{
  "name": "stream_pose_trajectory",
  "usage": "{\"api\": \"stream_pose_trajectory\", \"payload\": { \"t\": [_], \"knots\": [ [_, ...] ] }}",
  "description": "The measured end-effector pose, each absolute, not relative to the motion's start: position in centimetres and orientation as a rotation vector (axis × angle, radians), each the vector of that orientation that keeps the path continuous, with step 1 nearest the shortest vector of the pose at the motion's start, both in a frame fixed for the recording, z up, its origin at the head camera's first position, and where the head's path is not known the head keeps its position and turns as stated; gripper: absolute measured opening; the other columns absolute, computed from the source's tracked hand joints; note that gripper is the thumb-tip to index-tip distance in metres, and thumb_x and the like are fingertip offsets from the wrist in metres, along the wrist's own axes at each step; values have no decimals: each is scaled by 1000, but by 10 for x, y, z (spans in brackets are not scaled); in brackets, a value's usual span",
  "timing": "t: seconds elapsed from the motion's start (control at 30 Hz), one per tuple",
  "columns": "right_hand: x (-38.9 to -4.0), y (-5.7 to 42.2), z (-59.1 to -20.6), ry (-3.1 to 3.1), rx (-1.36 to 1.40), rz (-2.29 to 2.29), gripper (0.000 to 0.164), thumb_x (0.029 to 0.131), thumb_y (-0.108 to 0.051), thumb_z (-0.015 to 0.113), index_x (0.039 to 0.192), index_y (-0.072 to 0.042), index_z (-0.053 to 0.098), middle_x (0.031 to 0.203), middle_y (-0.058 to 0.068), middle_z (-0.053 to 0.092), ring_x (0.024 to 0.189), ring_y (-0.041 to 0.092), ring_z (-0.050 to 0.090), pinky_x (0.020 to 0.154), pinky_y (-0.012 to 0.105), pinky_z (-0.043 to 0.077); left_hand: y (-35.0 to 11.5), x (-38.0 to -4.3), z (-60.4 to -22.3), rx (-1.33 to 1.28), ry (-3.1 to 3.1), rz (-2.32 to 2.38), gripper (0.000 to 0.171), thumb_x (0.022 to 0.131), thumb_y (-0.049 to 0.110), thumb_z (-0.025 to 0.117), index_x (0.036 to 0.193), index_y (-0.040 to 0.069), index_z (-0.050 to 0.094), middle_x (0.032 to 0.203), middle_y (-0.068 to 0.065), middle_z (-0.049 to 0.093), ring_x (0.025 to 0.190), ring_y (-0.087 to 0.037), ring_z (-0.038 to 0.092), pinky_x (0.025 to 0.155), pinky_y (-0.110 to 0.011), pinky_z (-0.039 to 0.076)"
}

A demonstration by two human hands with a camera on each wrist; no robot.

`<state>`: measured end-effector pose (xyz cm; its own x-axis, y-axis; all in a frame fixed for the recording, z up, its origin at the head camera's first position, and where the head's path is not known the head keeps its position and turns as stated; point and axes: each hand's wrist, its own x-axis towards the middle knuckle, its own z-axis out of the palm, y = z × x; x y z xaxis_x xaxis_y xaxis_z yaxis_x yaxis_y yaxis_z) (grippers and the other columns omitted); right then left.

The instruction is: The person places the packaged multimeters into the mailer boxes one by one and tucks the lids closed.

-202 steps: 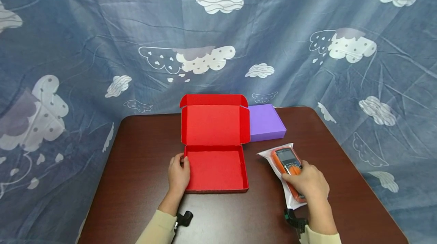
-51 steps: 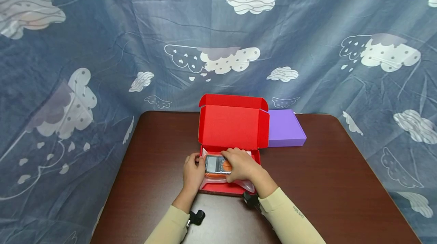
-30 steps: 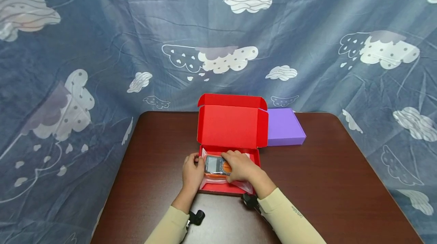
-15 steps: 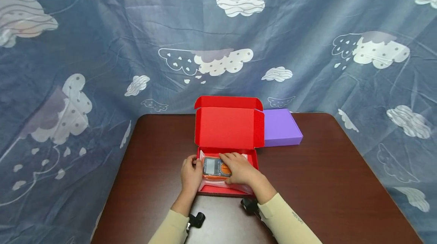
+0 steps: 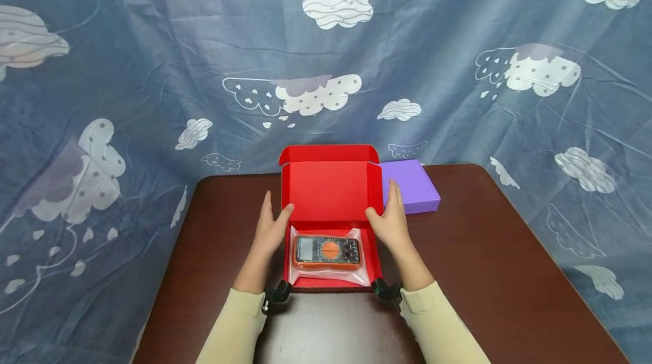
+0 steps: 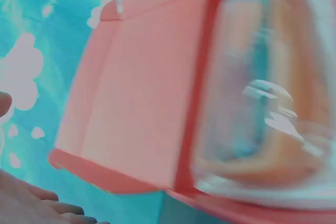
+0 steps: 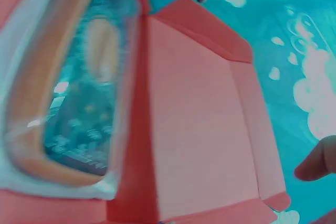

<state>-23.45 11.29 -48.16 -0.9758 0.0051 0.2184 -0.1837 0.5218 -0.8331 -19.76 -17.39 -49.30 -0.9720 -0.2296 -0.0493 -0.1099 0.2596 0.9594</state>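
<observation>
An orange-and-black multimeter (image 5: 328, 252) in a clear plastic bag (image 5: 331, 276) lies crosswise inside a red cardboard box (image 5: 376, 268). The box's lid (image 5: 328, 191) stands raised at the back. My left hand (image 5: 270, 228) is held at the box's left side with fingers straight and thumb apart. On the other side, my right hand (image 5: 393, 222) mirrors it, fingers extended beside the lid's right flap. Neither hand holds anything. Both wrist views show the bagged multimeter (image 6: 241, 93) blurred and close, with my right thumb (image 7: 317, 161) at the right wrist view's edge.
A closed purple box (image 5: 412, 185) sits behind and right of the red one, partly hidden by its lid. Everything stands on a dark brown table (image 5: 484, 273). A blue cloud-patterned cloth (image 5: 326, 47) hangs behind and at the sides.
The multimeter went from the table at right into the red box, gripped by my right hand. Since half a second ago, that hand has released it and both hands have lifted away to the sides.
</observation>
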Motion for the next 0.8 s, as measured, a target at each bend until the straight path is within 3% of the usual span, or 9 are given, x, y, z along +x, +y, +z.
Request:
{"api": "stream_pose_trajectory", "payload": {
  "t": [0.1,0.23,0.4,0.63,0.8],
  "knots": [
    [-241,115,-480,-2627,50,1639,94,93,-9,56,167,-1,-2,174,25,6,160,43,13,127,62,19,-171,-205,-482,302,-2417,-1939,90,102,45,59,170,19,6,176,-14,13,162,-38,15,123,-69,24],
    [-240,111,-484,-2692,11,1779,98,95,-11,54,166,-5,-13,172,28,13,154,46,26,125,62,27,-163,-208,-474,269,-2407,-2016,93,102,44,60,170,16,2,176,-13,13,160,-39,18,120,-67,32],
    [-233,104,-489,-2712,89,1775,100,94,-10,56,167,-9,-13,170,27,19,151,47,34,122,64,32,-155,-209,-470,202,-2412,-2030,93,102,41,60,169,14,2,175,-13,16,157,-39,26,118,-65,38],
    [-225,98,-488,-2666,307,1800,101,93,-2,59,168,-11,-9,173,25,13,160,39,21,126,58,25,-149,-204,-470,164,-2465,-1976,90,102,39,62,169,14,9,175,-11,19,158,-37,25,120,-65,34],
    [-220,99,-490,-2714,353,1712,102,92,-3,60,168,-10,-8,174,22,13,160,38,23,126,57,26,-146,-199,-473,120,-2475,-1974,87,102,36,63,169,14,13,174,-12,23,156,-38,30,117,-67,37]
  ]
}}
